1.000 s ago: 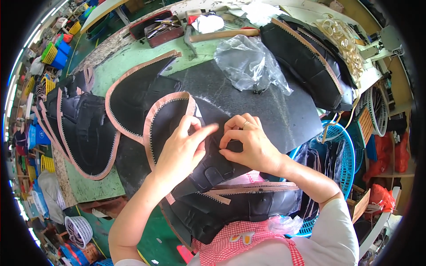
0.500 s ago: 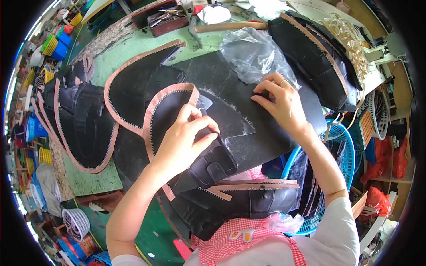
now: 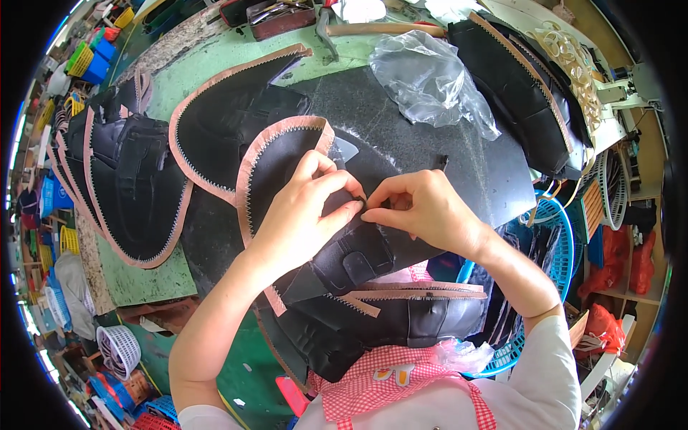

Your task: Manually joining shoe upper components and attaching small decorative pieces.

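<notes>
My left hand (image 3: 312, 208) is over a black shoe upper (image 3: 276, 168) with a pink zigzag-stitched edge. Its thumb and forefinger pinch a small black piece (image 3: 360, 201). Close against it, my right hand (image 3: 426, 211) has thumb and forefinger pressed together; whatever lies between them is too small to make out. Below the hands, a black strap flap (image 3: 355, 261) shows on the upper. Nearer to me, another black upper (image 3: 430, 319) with a pink edge rests against the checked apron (image 3: 358, 390). A small dark bit (image 3: 443, 161) lies on the black mat (image 3: 494, 175).
More pink-edged uppers (image 3: 215, 118) lie to the left, with a stack (image 3: 136, 193) beyond them. A clear plastic bag (image 3: 430, 79), a hammer (image 3: 387, 29) and a tool box (image 3: 283, 23) are at the back. Black uppers (image 3: 512, 93) and a blue basket (image 3: 566, 236) stand at right.
My right hand has moved left and toward me, from beside the plastic bag to my left fingertips. A small dark bit now shows on the mat. My left hand keeps its pinch.
</notes>
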A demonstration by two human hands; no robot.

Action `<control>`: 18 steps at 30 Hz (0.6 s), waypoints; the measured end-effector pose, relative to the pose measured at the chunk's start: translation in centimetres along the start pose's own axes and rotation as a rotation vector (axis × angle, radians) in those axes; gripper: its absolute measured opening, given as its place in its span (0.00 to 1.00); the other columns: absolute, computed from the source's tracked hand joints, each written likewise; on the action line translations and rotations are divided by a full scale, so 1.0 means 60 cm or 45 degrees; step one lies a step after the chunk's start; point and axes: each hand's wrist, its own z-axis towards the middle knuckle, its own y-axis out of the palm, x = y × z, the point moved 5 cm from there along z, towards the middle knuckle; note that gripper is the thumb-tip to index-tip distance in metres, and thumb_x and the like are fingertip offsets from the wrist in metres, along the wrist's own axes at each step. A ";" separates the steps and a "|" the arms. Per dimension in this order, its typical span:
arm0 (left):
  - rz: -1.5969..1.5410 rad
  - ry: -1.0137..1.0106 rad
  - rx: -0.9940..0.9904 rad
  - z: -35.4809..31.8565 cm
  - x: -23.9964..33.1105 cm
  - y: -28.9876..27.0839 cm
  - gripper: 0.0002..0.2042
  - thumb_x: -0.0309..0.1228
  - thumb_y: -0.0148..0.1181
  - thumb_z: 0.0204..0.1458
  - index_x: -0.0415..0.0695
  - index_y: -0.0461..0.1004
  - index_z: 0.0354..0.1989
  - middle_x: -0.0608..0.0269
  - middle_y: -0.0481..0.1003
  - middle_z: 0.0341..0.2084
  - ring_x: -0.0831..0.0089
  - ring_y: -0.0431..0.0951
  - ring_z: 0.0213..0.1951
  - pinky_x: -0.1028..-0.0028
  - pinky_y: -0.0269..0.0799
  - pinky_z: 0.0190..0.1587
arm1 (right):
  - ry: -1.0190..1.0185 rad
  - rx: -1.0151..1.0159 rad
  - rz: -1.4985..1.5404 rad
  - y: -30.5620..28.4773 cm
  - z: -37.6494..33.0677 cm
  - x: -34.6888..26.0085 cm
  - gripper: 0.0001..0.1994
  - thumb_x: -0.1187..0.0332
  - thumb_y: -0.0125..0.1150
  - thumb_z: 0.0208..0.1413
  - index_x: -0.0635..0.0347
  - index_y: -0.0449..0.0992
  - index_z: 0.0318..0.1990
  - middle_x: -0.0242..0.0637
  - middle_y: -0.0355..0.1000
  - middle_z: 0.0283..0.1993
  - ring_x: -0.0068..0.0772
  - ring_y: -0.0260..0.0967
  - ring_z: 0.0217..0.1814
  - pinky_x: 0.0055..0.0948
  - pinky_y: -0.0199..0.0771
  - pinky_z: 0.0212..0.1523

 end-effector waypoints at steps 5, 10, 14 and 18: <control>-0.037 0.030 -0.030 -0.002 0.003 -0.005 0.09 0.28 0.69 0.56 0.43 0.81 0.44 0.61 0.66 0.43 0.66 0.74 0.49 0.66 0.70 0.58 | -0.184 0.031 -0.069 0.007 -0.003 0.021 0.08 0.70 0.72 0.59 0.66 0.84 0.41 0.29 0.78 0.31 0.13 0.71 0.30 0.19 0.75 0.34; -0.060 0.079 -0.033 0.000 -0.008 -0.008 0.09 0.26 0.70 0.54 0.44 0.81 0.43 0.62 0.66 0.43 0.66 0.73 0.51 0.65 0.69 0.60 | -0.133 -0.116 0.314 0.009 -0.007 0.027 0.07 0.75 0.61 0.66 0.69 0.82 0.47 0.35 0.77 0.46 0.22 0.77 0.46 0.23 0.79 0.47; -0.105 0.130 -0.045 -0.001 -0.005 -0.005 0.10 0.25 0.70 0.53 0.44 0.82 0.43 0.63 0.66 0.42 0.67 0.72 0.52 0.67 0.68 0.62 | -0.234 -0.111 0.219 0.003 -0.010 0.027 0.10 0.77 0.58 0.68 0.68 0.79 0.52 0.36 0.74 0.48 0.26 0.77 0.51 0.24 0.80 0.51; -0.196 0.089 -0.096 -0.002 0.002 -0.007 0.10 0.25 0.70 0.53 0.45 0.82 0.43 0.63 0.65 0.42 0.67 0.72 0.52 0.66 0.67 0.64 | -0.046 -0.042 0.700 0.000 -0.005 0.048 0.11 0.77 0.63 0.65 0.68 0.77 0.53 0.36 0.78 0.45 0.23 0.79 0.45 0.23 0.81 0.50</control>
